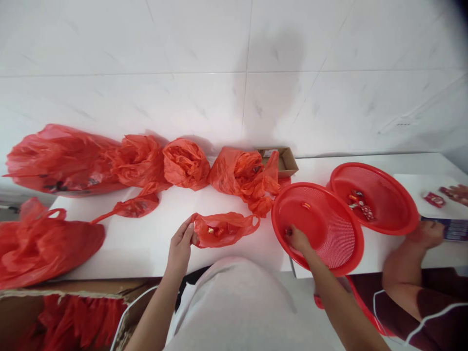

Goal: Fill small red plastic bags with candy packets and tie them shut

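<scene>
My left hand [182, 243] pinches the open edge of a small red plastic bag [223, 228] that lies on the white table [153, 234] and holds a few wrapped sweets. My right hand [298, 239] reaches into the nearer red mesh basket [329, 229], fingers closed on a small sweet near its left rim. One more sweet [306, 205] lies loose in that basket. A second red basket [387, 195] behind it holds several red wrapped sweets [360, 202].
Several filled red plastic bags [109, 161] line the wall, with a small cardboard box [283, 161] behind them. Another big red bag [40, 243] sits at the left. A co-worker's hands [426, 234] rest at the right near a red packet [434, 199].
</scene>
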A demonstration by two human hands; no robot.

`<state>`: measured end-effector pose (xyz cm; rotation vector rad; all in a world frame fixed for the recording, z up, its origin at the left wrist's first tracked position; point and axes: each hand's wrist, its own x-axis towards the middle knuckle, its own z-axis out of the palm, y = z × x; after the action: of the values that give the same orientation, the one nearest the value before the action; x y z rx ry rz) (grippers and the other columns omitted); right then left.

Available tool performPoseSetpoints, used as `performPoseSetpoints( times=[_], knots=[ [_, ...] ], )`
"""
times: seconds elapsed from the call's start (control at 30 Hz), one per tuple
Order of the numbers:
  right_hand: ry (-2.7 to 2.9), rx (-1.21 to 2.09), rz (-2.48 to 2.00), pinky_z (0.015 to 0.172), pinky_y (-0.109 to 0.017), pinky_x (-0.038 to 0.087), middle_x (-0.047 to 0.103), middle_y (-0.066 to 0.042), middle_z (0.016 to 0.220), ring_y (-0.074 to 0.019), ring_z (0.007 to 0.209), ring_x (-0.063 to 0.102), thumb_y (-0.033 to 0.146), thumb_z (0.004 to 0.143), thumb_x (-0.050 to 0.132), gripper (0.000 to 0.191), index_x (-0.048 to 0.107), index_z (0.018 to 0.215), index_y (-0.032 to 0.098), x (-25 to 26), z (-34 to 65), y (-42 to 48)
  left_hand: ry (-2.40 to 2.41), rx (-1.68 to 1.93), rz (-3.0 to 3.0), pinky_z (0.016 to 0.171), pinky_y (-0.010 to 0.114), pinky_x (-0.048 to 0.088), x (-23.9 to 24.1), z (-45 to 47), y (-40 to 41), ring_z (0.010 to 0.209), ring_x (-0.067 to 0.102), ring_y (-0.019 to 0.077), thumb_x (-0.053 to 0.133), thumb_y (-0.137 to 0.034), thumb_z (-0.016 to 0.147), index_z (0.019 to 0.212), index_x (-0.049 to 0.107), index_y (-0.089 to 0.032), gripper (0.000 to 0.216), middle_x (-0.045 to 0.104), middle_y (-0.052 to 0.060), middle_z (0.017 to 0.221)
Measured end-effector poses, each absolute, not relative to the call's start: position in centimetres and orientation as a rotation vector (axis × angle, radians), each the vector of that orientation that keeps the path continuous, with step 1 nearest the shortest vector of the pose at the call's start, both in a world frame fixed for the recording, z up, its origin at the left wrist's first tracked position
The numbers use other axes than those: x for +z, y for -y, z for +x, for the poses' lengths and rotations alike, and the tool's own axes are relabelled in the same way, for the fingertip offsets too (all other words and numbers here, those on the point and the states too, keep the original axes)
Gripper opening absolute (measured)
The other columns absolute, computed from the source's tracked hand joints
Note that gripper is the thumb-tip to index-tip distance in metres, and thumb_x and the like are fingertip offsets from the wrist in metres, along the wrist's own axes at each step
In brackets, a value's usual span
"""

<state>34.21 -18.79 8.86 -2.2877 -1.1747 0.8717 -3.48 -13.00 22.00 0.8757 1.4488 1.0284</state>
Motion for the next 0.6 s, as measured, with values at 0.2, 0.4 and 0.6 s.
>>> performPoseSetpoints(
  times=[0.2, 0.4, 0.6],
  knots=[
    [1.031, 0.903, -1.950, 0.056, -0.029, 0.047, 0.061, -0.004, 0.087, -0.0169, 0.069, 0.057, 0.052, 0.081, 0.054, 0.031, 0.054, 0.093, 0.023, 15.1, 30.1, 15.7, -1.441, 1.030, 0.859, 0.060, 0.024, 0.041, 21.4, -3.3, 12.9, 0.054, 0.043, 0.0101, 0.065, -0.051, 0.077, 0.127, 0.058, -0.011, 0.064, 0.042, -0.008, 0.052],
    [1.225, 1.305, -1.505, 0.051, -0.025, 0.047, 0.065, -0.004, 0.094, -0.0131, 0.061, 0.059, 0.051, 0.083, 0.057, 0.041, 0.055, 0.115, 0.025, 17.9, 20.1, 13.4, -1.416, 1.039, 0.849, 0.060, 0.025, 0.042, 21.6, -2.8, 12.6, 0.054, 0.043, 0.0101, 0.065, -0.052, 0.076, 0.131, 0.055, -0.011, 0.070, 0.042, -0.008, 0.052],
    [1.196, 0.880, -1.788, 0.075, -0.031, 0.050, 0.066, -0.006, 0.102, -0.0170, 0.081, 0.062, 0.049, 0.088, 0.045, 0.035, 0.058, 0.108, 0.023, 15.8, 26.8, 11.5, -1.439, 1.011, 0.852, 0.059, 0.024, 0.040, 21.0, -4.1, 12.8, 0.054, 0.041, 0.0100, 0.064, -0.051, 0.078, 0.132, 0.054, -0.011, 0.068, 0.041, -0.009, 0.052]
  ],
)
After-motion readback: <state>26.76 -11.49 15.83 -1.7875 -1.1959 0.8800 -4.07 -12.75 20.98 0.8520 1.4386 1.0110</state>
